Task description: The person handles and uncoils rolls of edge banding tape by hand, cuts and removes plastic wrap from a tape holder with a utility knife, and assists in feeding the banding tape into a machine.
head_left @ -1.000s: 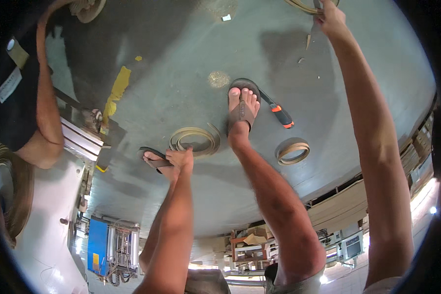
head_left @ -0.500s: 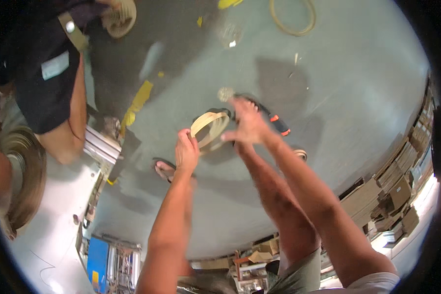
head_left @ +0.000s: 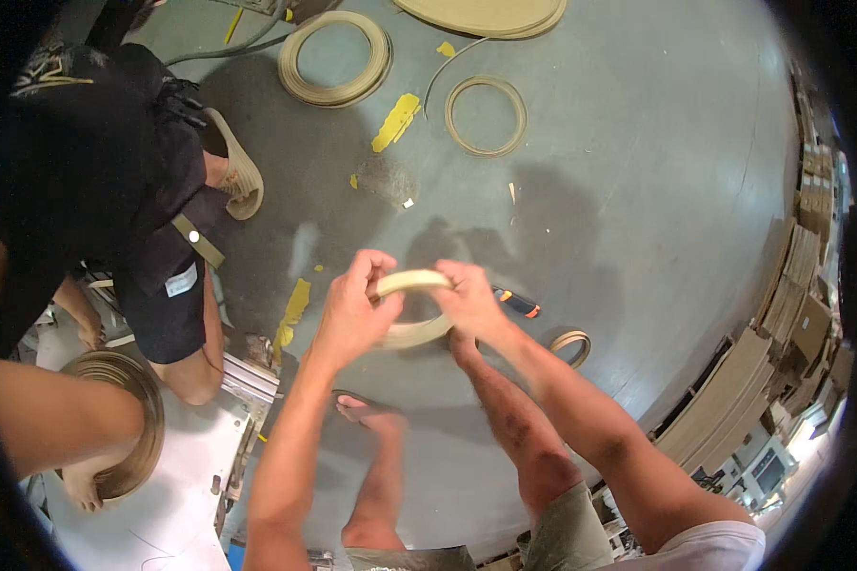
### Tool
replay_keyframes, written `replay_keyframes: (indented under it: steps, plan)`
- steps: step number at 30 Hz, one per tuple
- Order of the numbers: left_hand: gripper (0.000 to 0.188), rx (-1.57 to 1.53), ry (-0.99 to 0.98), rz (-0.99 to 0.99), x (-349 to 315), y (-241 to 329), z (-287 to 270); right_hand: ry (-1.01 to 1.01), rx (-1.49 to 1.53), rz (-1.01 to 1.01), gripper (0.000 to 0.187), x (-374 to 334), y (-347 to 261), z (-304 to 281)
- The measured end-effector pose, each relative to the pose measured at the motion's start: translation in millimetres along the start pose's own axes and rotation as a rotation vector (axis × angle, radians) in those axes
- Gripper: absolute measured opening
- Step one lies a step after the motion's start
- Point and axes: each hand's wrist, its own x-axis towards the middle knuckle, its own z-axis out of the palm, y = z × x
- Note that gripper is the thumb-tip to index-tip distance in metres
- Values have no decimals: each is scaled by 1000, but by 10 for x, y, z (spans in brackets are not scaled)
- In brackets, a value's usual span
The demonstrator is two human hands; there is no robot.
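Observation:
A cream-coloured coil of narrow strip (head_left: 415,280) hangs in the air above the floor, held between both hands. My left hand (head_left: 354,309) grips its left side, thumb and fingers closed round the band. On its right side my right hand (head_left: 468,297) pinches the upper rim. The coil's lower part is slightly blurred. Beyond my right forearm, a black and orange tool (head_left: 517,303), handle-like in shape, lies partly hidden on the floor. A small brown coil (head_left: 571,348) rests to the right of that forearm.
Further off on the floor lie a thin coil (head_left: 487,147), a thicker coil (head_left: 383,68) and a large coil (head_left: 486,29). At left a co-worker (head_left: 152,190) is beside a white table (head_left: 176,485) bearing a brown coil (head_left: 152,428). Flattened cardboard (head_left: 724,390) lines the right.
My right hand has come from outstretched and apart to gripping the cream coil's right side. The view has shifted, bringing more coils and more of the co-worker into sight.

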Motion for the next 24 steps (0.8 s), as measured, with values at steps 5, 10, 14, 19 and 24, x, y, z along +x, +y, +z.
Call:
replay_keyframes:
  steps: [5,10,14,19,24]
  plan:
    - [41,-397,191,-23,224,-216,304,148,523,264,19,128,-99,-590]
    - [85,-663,626,-118,152,-374,1026,352,1055,293,27,202,-121,-887]
    - [74,-1241,561,-560,117,-215,1653,405,1145,388,30,196,-107,-874]
    - [66,-1256,695,-570,424,-164,1508,471,700,388,33,154,-34,-1016]
    - [59,34,887,60,342,262,767,239,-444,2,21,64,-155,-1449]
